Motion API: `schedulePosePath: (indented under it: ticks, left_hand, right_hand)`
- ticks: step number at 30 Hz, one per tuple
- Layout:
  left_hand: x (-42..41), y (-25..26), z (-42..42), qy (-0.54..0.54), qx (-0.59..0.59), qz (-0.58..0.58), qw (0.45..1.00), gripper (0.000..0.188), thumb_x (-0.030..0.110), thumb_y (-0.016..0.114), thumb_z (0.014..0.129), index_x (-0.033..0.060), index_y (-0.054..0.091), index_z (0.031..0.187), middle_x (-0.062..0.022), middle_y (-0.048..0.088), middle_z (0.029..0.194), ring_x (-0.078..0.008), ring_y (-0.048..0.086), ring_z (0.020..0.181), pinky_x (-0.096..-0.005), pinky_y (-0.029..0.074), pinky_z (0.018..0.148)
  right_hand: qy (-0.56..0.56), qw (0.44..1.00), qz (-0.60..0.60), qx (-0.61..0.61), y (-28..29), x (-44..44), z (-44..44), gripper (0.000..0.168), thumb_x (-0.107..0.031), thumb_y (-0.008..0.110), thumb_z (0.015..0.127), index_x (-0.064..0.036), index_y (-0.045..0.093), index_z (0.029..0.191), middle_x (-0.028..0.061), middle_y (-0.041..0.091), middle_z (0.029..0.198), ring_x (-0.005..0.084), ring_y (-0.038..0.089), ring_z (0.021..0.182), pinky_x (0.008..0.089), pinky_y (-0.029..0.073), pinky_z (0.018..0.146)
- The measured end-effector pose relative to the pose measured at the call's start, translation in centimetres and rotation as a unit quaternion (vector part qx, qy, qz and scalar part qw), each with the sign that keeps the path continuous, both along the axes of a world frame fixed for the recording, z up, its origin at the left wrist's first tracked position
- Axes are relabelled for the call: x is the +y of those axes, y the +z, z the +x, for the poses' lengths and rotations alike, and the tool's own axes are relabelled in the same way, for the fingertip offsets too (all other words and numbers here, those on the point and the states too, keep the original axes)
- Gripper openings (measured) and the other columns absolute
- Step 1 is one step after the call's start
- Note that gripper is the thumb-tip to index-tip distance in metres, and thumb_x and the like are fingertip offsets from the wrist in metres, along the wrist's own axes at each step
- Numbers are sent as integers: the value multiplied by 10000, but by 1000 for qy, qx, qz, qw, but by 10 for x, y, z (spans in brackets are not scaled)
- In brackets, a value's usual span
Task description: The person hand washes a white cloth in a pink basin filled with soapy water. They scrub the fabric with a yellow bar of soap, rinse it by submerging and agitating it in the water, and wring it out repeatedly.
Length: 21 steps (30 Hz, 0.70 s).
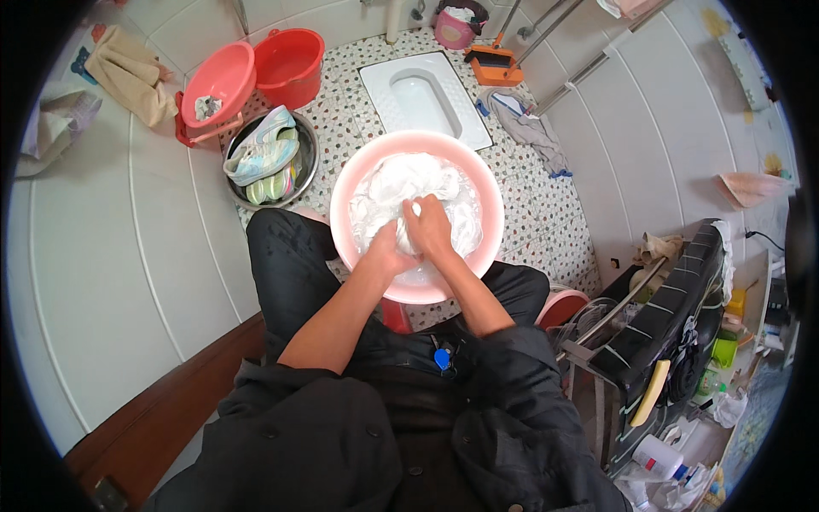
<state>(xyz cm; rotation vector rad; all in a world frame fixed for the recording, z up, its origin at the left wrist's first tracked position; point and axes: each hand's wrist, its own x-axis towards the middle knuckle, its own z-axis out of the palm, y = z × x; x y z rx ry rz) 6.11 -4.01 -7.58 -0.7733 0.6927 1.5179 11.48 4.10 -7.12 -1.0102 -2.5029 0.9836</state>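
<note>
A pink plastic basin (418,294) sits between my knees, holding water and soaked white cloth (409,179). Both hands are inside its rim, side by side near the middle. My right hand (430,224) grips a bunched part of the white cloth, and a small white bit pokes out between thumb and fingers. My left hand (386,249) closes around the same bunch from the left, its fingers partly hidden by cloth and water. More white fabric floats along the far and right sides of the basin.
A white squat toilet (425,96) lies just beyond the basin. To the left stand a metal basin (310,160) with sneakers (265,153), and a red bucket (291,67). A grey cloth (528,131) lies on the floor at right, near an orange dustpan (492,73). A cluttered rack (595,358) is beside me.
</note>
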Motion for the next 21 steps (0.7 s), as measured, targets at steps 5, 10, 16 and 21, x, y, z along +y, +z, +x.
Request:
schedulePosePath:
  ticks: [5, 10, 16, 21]
  left_hand:
    - [-9, -45, -13, -74, 18, 84, 994, 441, 383, 326, 1030, 129, 451, 1369, -91, 529, 1321, -269, 510, 1189, -486, 435, 958]
    - [-4, -28, -2, -32, 6, 37, 999, 391, 362, 375, 1025, 100, 535, 1267, -82, 578, 1250, -245, 534, 1152, -480, 424, 986]
    - [-3, -5, 0, -14, 19, 34, 999, 429, 390, 351, 1023, 157, 457, 1367, -96, 498, 1363, -269, 471, 1252, -492, 366, 1034]
    - [-10, -6, -10, 17, -12, -15, 1000, 445, 424, 469, 980, 102, 506, 1285, -118, 535, 1289, -271, 535, 1146, -503, 432, 980]
  right_hand:
    - [138, 983, -58, 106, 46, -45, 27, 177, -185, 633, 860, -12, 648, 824, 184, 545, 827, 375, 534, 794, 462, 421, 712]
    - [-4, 996, 58, 68, -20, -19, -7, 199, -194, 611, 869, -8, 641, 806, 176, 562, 826, 386, 541, 758, 485, 409, 701]
    - [-29, 995, 32, 88, -18, 4, -7, 221, -220, 599, 900, -8, 656, 876, 198, 603, 895, 387, 601, 831, 451, 473, 751]
    - [49, 993, -106, 14, 27, -17, 19, 231, -245, 628, 888, -17, 658, 907, 203, 647, 927, 362, 637, 882, 413, 498, 786]
